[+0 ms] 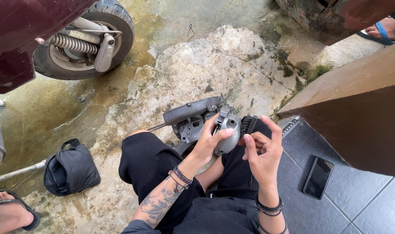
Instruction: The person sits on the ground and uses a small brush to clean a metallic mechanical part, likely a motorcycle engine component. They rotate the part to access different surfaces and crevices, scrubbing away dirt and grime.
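— Wet, cracked ground (232, 65) outside. Where's the engine part (201, 119)?

— On the lap, long side pointing left. Left hand (210, 143) grips it. Right hand (262, 149) is open beside it, hiding its end.

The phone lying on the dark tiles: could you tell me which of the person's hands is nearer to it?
Right. The right hand is raised just left of the phone; the left hand grips the grey engine part farther left.

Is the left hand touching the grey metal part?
Touching. The head view shows the left hand with fingers wrapped on the grey metal part.
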